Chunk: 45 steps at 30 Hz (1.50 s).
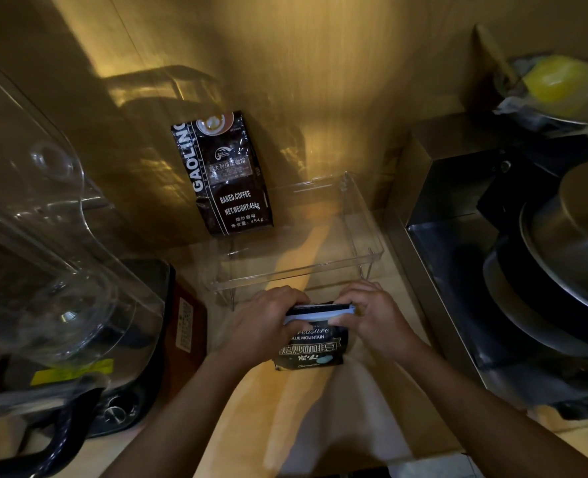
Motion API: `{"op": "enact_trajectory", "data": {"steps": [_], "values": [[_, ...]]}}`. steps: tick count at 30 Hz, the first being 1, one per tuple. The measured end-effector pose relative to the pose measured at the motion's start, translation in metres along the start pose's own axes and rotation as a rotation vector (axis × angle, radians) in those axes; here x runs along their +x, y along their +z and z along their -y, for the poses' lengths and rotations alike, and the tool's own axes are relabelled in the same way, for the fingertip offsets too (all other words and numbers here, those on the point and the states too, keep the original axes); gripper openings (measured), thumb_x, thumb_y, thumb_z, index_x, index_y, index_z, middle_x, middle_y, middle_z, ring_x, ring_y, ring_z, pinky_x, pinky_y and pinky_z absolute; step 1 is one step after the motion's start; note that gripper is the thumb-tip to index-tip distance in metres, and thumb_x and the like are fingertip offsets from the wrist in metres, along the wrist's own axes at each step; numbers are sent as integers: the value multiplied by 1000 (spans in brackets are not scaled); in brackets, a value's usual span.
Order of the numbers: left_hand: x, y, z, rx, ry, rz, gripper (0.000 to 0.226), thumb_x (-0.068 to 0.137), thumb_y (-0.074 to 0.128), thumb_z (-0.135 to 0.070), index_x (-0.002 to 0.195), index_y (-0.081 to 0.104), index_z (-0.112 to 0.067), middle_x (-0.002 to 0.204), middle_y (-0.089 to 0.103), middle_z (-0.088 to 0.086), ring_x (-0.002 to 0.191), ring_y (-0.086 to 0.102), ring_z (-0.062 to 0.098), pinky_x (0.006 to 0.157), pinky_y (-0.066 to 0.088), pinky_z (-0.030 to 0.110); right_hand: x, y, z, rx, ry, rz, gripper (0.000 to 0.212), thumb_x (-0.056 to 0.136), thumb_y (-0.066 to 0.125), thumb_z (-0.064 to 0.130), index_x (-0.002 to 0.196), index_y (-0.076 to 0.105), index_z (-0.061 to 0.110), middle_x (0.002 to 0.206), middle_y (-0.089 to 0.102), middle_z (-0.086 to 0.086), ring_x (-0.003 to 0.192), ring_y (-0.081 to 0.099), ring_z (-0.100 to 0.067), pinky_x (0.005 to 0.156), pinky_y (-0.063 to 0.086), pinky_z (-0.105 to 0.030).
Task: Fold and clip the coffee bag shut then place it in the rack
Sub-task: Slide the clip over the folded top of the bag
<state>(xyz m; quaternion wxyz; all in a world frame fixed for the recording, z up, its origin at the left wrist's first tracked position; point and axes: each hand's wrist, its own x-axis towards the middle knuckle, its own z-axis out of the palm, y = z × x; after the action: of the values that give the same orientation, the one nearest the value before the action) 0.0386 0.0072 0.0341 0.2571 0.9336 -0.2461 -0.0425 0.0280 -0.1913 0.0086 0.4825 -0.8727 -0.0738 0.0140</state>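
A small black coffee bag (311, 350) with "Blue Mountain" lettering stands on the wooden counter in front of me, its top folded over. A pale blue clip (320, 313) lies across the fold. My left hand (265, 326) grips the bag's top left end and the clip. My right hand (375, 319) pinches the clip's right end against the fold. Just behind the hands stands a clear plastic rack (361, 215), with a bigger black "Gaoling" coffee bag (228, 177) upright in its left part.
A clear blender jug (44, 236) on a dark base fills the left side. A metal box with stacked steel pans (568, 257) rises at the right. A yellow item in a plastic bag (558, 81) sits at the upper right. A wooden wall lies behind.
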Motion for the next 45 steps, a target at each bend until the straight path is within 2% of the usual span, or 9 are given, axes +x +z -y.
{"op": "enact_trajectory", "data": {"steps": [7, 10, 14, 19, 22, 26, 30, 38, 45], "values": [[0, 5, 0, -2, -2, -56, 24, 80, 64, -33, 100, 59, -21, 95, 63, 0, 89, 54, 15, 75, 44, 32, 2, 1, 0, 24, -25, -3, 15, 65, 77, 6, 77, 69, 6, 78, 59, 0, 84, 55, -23, 81, 42, -42], [0, 5, 0, 0, -11, -59, 21, 82, 63, -30, 99, 60, -18, 94, 63, 2, 88, 53, 17, 74, 40, 30, 2, 2, 0, 14, -22, -3, 15, 66, 77, 7, 78, 69, 6, 80, 60, -3, 87, 54, -24, 82, 42, -41], [0, 4, -3, 24, 18, -52, 22, 83, 62, -26, 101, 61, -12, 95, 63, 8, 90, 53, 22, 76, 40, 33, 2, 2, 1, 48, -24, -9, 15, 65, 77, 2, 77, 69, 1, 79, 60, -5, 83, 55, -22, 80, 42, -40], [-2, 2, -3, 41, 47, -48, 25, 86, 59, -26, 105, 59, -9, 97, 63, 10, 91, 53, 22, 73, 34, 27, 2, 4, 2, 76, -9, 5, 15, 66, 76, 3, 79, 68, 0, 82, 61, -9, 84, 57, -24, 77, 45, -38], [-1, 0, -2, 51, 69, -39, 27, 86, 57, -29, 105, 59, -11, 98, 63, 9, 90, 53, 22, 73, 36, 29, 1, 3, 1, 88, 2, 7, 17, 66, 76, 2, 81, 69, 0, 84, 62, -10, 86, 57, -25, 78, 46, -37], [-5, -2, 1, 92, 140, -60, 25, 87, 57, -28, 108, 60, -14, 97, 66, 8, 88, 59, 23, 71, 50, 37, 2, 2, 0, 108, 11, 1, 19, 65, 77, 1, 82, 68, 0, 84, 61, -8, 86, 58, -25, 79, 46, -37], [-8, -2, -1, 100, 176, -104, 23, 81, 64, -20, 101, 67, -8, 88, 70, 11, 79, 64, 24, 65, 53, 33, 2, 4, 0, 137, 29, -13, 20, 64, 77, -1, 82, 69, 0, 83, 61, -9, 87, 58, -26, 80, 45, -36], [-4, 1, -1, -48, 36, -101, 33, 78, 69, -21, 108, 62, -9, 98, 66, 11, 92, 57, 24, 77, 44, 34, 3, 3, 1, 107, 23, 7, 24, 63, 78, 0, 86, 69, 0, 85, 60, -6, 87, 57, -23, 79, 44, -27], [-5, 1, -3, -68, 3, -99, 27, 81, 65, -23, 106, 63, -12, 98, 67, 9, 91, 57, 21, 77, 45, 35, 1, 2, 1, 88, 22, 5, 22, 64, 78, 4, 85, 70, 3, 83, 59, 0, 88, 57, -22, 83, 45, -37]]}}
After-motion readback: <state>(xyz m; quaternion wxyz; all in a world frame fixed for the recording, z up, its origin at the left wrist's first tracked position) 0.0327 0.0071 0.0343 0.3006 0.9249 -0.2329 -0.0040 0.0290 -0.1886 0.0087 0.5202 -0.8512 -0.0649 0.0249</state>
